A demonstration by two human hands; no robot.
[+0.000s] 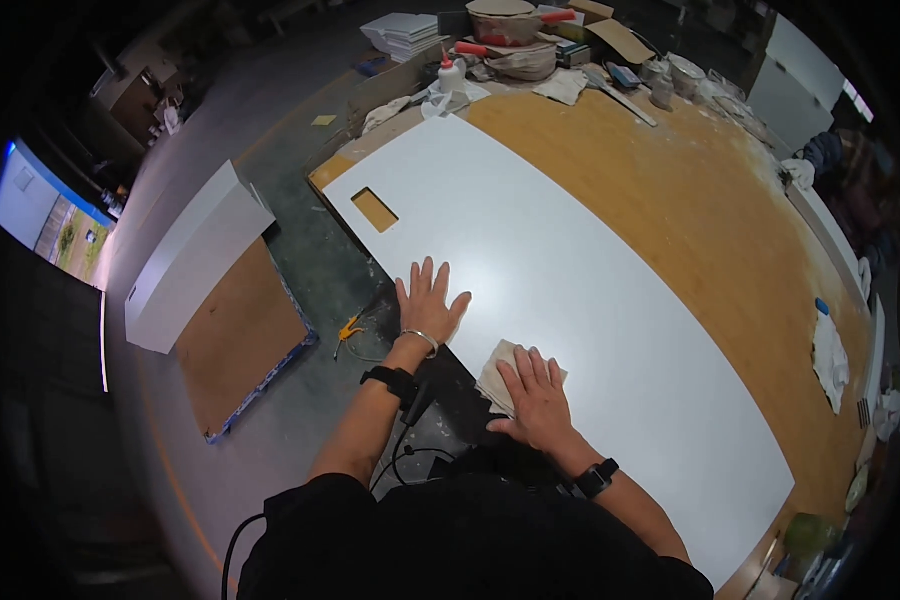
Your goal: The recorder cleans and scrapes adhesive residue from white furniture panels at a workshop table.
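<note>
A long white panel [570, 290] lies flat on the worktable, with a rectangular cutout [375, 210] near its far left end. My left hand [430, 303] rests palm down by the panel's near left edge. Its fingers are spread and hold nothing. Further right, my right hand [540, 400] lies flat over a folded beige cloth [495, 370] on the panel. Those fingers are stretched out, with the thumb apart at the panel's edge. Part of the cloth is hidden beneath the hand.
The brown worktable [630, 170] holds a white squeeze bottle [451, 76], tools and cloths at the back. Another person's gloved hand [800, 173] is by a white board at the right. A yellow air gun [350, 327] hangs left, beside a brown board [240, 335] and white panel [185, 270].
</note>
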